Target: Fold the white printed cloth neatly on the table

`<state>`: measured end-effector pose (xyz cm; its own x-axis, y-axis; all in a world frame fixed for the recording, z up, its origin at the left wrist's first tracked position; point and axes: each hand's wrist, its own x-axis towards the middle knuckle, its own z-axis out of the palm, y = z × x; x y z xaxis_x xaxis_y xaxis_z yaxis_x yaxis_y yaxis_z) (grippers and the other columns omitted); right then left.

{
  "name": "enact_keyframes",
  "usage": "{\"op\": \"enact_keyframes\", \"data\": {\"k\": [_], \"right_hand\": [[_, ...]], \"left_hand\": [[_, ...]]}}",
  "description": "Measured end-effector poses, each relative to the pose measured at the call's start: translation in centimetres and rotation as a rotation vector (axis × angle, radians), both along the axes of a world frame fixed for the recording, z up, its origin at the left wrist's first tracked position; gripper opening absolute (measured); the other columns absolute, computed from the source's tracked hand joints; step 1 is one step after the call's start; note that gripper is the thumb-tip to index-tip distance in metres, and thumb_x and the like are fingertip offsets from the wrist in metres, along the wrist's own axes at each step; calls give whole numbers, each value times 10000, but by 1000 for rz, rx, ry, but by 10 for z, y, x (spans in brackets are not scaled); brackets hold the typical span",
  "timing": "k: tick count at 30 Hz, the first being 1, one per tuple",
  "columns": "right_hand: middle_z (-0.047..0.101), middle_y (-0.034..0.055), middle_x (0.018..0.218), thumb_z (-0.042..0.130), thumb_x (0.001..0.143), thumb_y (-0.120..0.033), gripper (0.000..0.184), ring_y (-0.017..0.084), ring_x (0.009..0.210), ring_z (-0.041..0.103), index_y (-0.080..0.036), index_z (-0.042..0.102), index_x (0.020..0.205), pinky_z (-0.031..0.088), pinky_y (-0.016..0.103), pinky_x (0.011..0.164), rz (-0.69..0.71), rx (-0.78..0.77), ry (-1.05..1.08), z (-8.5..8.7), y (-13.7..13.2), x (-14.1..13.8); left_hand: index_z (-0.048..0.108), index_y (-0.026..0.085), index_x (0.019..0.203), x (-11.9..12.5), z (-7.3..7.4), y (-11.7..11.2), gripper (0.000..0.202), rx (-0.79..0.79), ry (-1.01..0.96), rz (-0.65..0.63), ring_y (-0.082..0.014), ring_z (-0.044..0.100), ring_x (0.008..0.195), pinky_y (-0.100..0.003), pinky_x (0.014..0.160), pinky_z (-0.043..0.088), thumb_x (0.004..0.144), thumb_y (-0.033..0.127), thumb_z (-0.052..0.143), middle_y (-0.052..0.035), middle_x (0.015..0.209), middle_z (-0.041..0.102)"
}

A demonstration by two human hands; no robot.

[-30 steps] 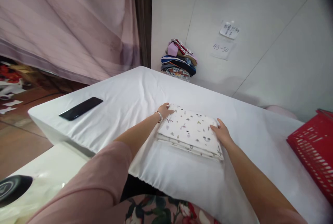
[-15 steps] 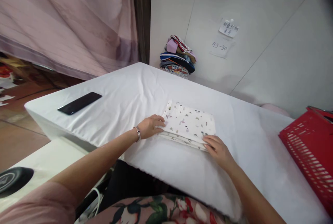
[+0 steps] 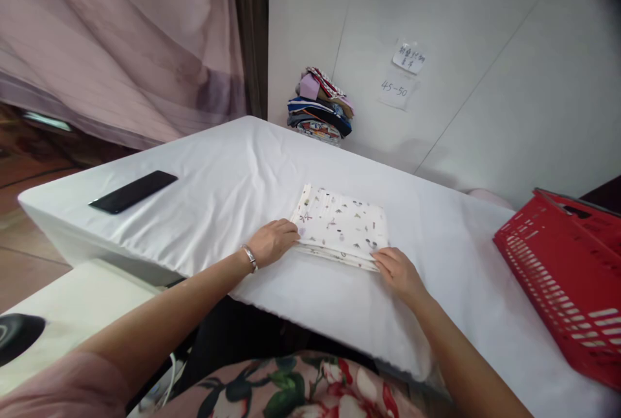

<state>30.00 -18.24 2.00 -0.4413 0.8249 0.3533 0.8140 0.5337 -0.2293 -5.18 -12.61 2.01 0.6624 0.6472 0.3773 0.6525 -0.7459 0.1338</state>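
A folded white cloth with small printed figures (image 3: 342, 225) lies flat on the white-covered table (image 3: 233, 178). My left hand (image 3: 272, 241), with a bracelet at the wrist, rests at the cloth's near left corner, its fingers curled against the edge. At the near right corner, the fingertips of my right hand (image 3: 398, 270) touch the cloth's edge. Neither hand lifts the cloth.
A black phone (image 3: 132, 191) lies at the table's left. A red plastic basket (image 3: 565, 269) stands at the right edge. A pile of folded coloured clothes (image 3: 320, 106) sits against the far wall under two paper notes (image 3: 402, 74). A pink curtain (image 3: 121, 43) hangs at left.
Both hands slid from the top of the folded cloth back to its near edge. The view shifted a little to the right, so more of the red basket shows.
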Motion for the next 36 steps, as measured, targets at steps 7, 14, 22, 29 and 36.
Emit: {"op": "enact_keyframes", "data": {"k": [7,14,22,29,36], "right_hand": [[575,86,1039,435,866,-263,283,231,949,525,-233,563,1117,458,404,813,33,8,5,0,-9,3],[596,78,958,389,883,-233,270,218,883,540,-237,601,1050,476,380,757,-1,37,36,-9,-8,7],[588,76,956,456,857,-279,223,218,887,537,-229,608,1012,460,381,775,-28,3,57,-3,-8,-2],[594,74,909,413,886,-261,236,201,825,545,-224,609,1013,444,354,730,11,39,19,4,2,-31],[580,55,810,374,896,-217,242,187,760,522,-219,615,864,437,335,674,-5,42,90,-10,3,-33]], "left_hand": [[592,215,1018,-2,-1,0,236,35,6,-6,-178,527,932,-324,786,417,875,284,417,-52,996,612],[614,205,916,-2,0,1,230,50,-23,-10,-170,539,885,-322,765,411,887,254,391,-44,924,635],[620,208,931,4,3,-4,189,20,-75,7,-193,527,919,-361,806,402,844,284,470,-57,952,618],[619,207,977,44,2,-1,218,-13,-103,-49,-182,522,879,-350,799,402,862,277,447,-60,929,610],[622,184,837,46,-7,-4,270,32,-99,-56,-160,503,787,-309,719,398,896,217,361,-53,832,600]]}}
